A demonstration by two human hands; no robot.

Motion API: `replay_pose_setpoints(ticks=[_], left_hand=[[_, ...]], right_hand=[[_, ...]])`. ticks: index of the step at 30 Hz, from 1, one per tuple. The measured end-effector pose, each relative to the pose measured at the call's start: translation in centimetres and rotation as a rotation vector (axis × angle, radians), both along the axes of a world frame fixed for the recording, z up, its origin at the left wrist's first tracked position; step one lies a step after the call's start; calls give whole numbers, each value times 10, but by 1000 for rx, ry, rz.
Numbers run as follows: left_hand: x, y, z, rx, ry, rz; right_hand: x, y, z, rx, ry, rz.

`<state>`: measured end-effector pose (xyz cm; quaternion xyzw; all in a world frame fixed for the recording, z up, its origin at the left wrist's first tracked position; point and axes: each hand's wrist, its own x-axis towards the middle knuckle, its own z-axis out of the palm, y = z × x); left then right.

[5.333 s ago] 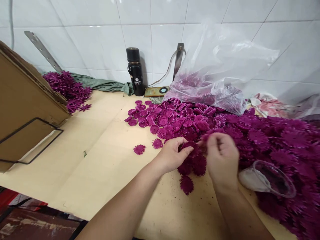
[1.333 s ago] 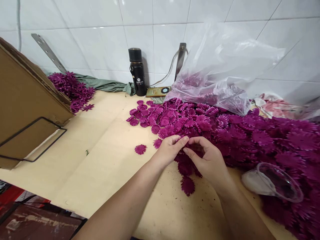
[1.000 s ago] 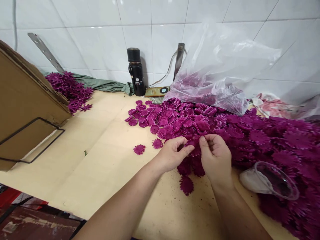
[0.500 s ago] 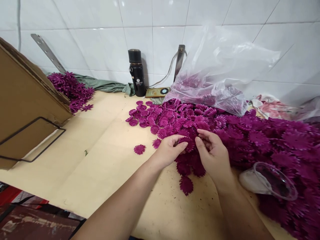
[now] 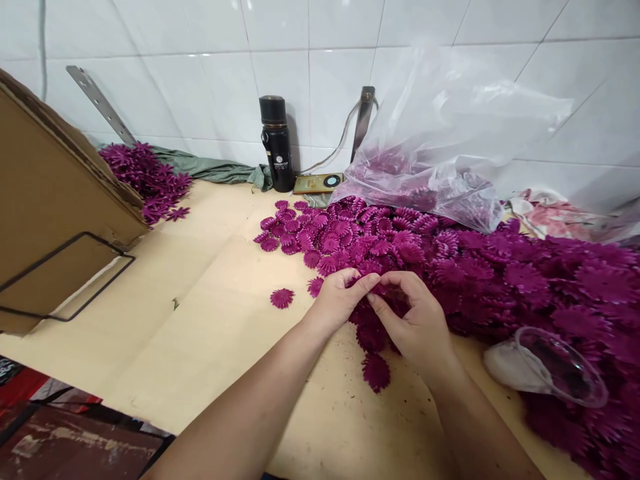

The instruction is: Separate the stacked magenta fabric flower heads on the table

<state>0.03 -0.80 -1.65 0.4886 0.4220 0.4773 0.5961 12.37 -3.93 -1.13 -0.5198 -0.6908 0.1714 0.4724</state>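
Note:
A big heap of purple fabric flower petals point(image 5: 500, 273) covers the right half of the table. My left hand point(image 5: 340, 299) and my right hand point(image 5: 413, 320) meet at the heap's near-left edge, fingertips pinched together on purple petals point(image 5: 376, 288) held between them. More loose petals point(image 5: 375, 371) lie under and in front of my hands, and one single petal point(image 5: 281, 297) lies apart to the left.
A clear plastic cup point(image 5: 550, 367) lies on its side at the right. A clear plastic bag point(image 5: 440, 153) of petals, a black flask point(image 5: 277, 143) and a phone point(image 5: 320, 182) stand by the tiled wall. A cardboard box point(image 5: 55, 200) and a second petal pile point(image 5: 147, 180) are at the left.
My hands separated slightly half a second ago, then closed together again on the petals. The view shifted a little; nothing else moved.

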Motion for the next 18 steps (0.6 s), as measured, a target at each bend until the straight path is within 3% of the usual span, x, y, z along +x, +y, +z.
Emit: replay_pose_setpoints(ticks=[6,12,15,18], left_hand=[[5,-8,8,66,17,-169],[4,-12,11,113,115,-200],[1,-15,15,109,153,-235],[-2,-17,20,96,129,-291]], right_hand=[[2,-2,3,-53,107,-216],[1,1,4,-37,203,-321],[14,8,2,-45,254,-384],[32,16,0,-67,432,-508]])
